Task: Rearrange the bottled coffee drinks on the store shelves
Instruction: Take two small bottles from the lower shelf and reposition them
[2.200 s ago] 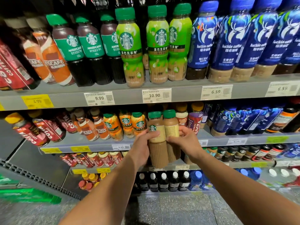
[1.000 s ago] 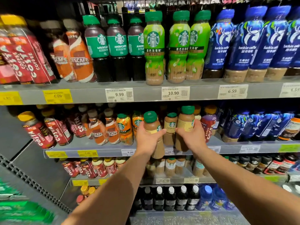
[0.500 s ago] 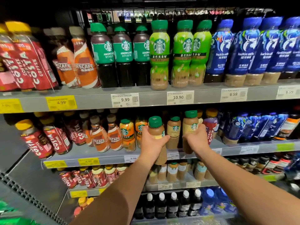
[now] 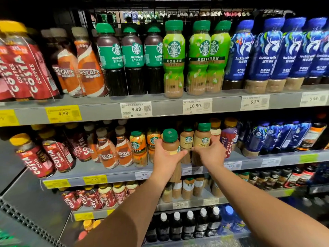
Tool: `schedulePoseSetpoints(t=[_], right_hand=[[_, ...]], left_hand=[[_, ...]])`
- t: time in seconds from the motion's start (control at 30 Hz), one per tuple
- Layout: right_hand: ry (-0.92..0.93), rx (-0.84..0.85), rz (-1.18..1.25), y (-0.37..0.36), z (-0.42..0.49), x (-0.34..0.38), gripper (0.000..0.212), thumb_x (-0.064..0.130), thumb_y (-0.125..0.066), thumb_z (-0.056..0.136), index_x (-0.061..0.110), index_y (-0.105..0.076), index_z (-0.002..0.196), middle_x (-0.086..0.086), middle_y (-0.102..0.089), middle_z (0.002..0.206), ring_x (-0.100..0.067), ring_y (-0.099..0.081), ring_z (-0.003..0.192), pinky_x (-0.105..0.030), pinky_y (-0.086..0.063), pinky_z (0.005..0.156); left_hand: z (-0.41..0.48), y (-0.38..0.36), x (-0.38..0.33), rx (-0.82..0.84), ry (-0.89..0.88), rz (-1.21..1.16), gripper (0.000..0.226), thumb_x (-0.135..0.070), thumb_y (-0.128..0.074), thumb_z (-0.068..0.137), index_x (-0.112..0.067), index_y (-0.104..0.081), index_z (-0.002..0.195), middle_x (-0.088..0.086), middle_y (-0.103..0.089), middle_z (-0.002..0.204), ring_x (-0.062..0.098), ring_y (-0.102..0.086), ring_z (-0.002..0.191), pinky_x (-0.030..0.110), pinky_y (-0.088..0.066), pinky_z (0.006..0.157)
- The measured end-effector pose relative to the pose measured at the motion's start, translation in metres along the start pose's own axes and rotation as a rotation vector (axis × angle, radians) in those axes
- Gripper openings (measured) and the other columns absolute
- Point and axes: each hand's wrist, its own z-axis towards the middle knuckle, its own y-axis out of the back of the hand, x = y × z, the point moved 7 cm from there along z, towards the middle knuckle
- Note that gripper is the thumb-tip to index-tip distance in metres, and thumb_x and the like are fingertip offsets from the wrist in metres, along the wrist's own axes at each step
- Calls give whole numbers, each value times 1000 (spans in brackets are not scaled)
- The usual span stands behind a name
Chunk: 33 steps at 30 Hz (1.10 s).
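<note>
Both bottles have risen to the middle shelf [image 4: 110, 171], where the left hand [image 4: 166, 158] wraps one bottle [image 4: 170, 146] and the right hand [image 4: 211, 154] clasps another [image 4: 202, 138]; full, stiff, likely slick, best gripped mid-body.

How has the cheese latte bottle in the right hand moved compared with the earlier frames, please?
Yes: the cheese latte bottle in the right hand went up from below the middle shelf edge onto that shelf.
</note>
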Motion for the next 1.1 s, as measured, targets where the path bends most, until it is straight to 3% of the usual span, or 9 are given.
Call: schedulePoseSetpoints(t=[0.07,0.17,0.33,0.47,0.6,0.8,0.93,1.03,1.1], right_hand=[[19,-8,-41,-1,2,3,44,21,-86,60,9,-65,97,-2,-65,88,-20,-58,83,-25,-38,70],[35,-27,-101,-4,6,5,43,26,-87,58,10,-66,92,-10,-66,94,-27,-60,88,-25,-34,68],[15,-32,-125,-11,9,8,44,23,-86,60,8,-62,93,-13,-65,95,-30,-60,89,-29,-42,69],[-16,-38,-151,-15,8,9,42,20,-84,63,6,-58,93,-15,-63,96,-33,-60,89,-29,-38,67],[-50,-10,-199,-21,3,2,48,20,-84,65,6,-54,100,-15,-62,101,-34,-60,96,-29,-37,70],[-57,44,-252,-23,6,1,56,22,-83,66,5,-46,104,-14,-57,105,-32,-58,97,-33,-43,73],[84,29,-218,-10,2,4,40,30,-74,65,13,-48,90,-3,-54,89,-21,-54,85,-37,-49,72],[277,-81,-356,20,11,23,22,21,-66,73,9,-49,79,-7,-50,81,-27,-48,82,-38,-39,70],[343,-178,-459,40,25,39,21,21,-65,76,5,-53,80,-14,-53,84,-34,-49,86,-42,-39,74]], left_hand=[[0,-2,2,2,-2,13,80,-22,-83,67,-14,-36,132,-5,-52,120,12,-49,112,23,-37,94],[-2,-4,0,20,-5,9,74,-22,-83,67,-19,-38,126,-8,-53,113,11,-51,107,25,-38,94],[-2,-7,-1,43,-15,-8,69,-22,-83,67,-28,-35,116,-20,-51,101,-4,-50,92,17,-36,84],[0,-6,0,34,-25,-10,66,-22,-84,66,-29,-37,113,-23,-51,99,-8,-50,91,10,-36,76],[4,-3,4,15,-10,2,69,-23,-84,67,-22,-39,119,-20,-52,100,2,-52,95,20,-37,84],[9,-1,10,-4,-11,28,66,-20,-83,67,-22,-38,116,-17,-51,96,7,-52,95,21,-37,83],[11,-7,6,-2,0,16,71,-21,-81,70,-19,-34,123,-17,-46,98,6,-48,98,20,-34,85],[13,-13,6,-6,-3,-5,67,-21,-82,70,-20,-36,118,-13,-51,99,8,-51,98,20,-35,84],[14,-18,8,-13,-12,-2,66,-22,-82,69,-21,-37,117,-9,-54,103,10,-53,99,21,-36,84]])
